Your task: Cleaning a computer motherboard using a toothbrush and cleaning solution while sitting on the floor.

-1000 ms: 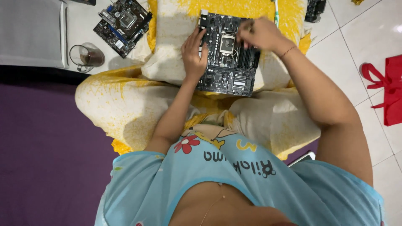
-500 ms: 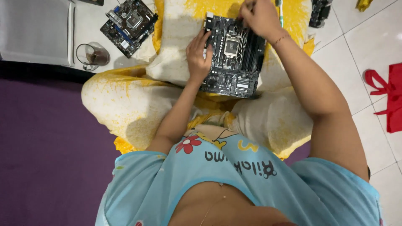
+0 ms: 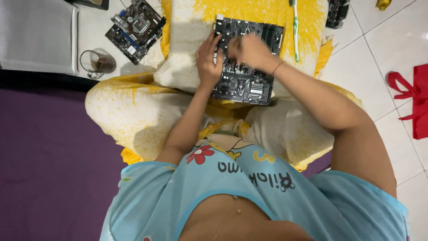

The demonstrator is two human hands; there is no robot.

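A person sits cross-legged on the floor, a yellow-and-white pillow (image 3: 249,18) resting across the lap. A dark motherboard (image 3: 246,60) lies flat on the pillow, its long side running away from the body, directly in front of the person.

Left hand (image 3: 208,60): laid on the near-left edge of the motherboard, fingers spread and pressed flat on the board, thumb toward the middle. It steadies the board without closing around it; nothing is held in it.

Right hand (image 3: 249,50): over the upper middle of the motherboard, fingers drawn together and curled down toward the board. The hand is blurred, so whether the fingertips pinch a small part or tool cannot be told. A thin bracelet sits at the wrist.

A toothbrush (image 3: 294,29) with a green-and-white handle lies on the pillow just beside the right edge of the motherboard, parallel to it.

On the tiled floor to the left, a second motherboard (image 3: 135,29) lies at an angle, near the pillow's corner. A glass cup (image 3: 97,62) holding a dark liquid stands just below it. A red bag (image 3: 414,98) lies on the tiles at the far right, well apart from the hands.
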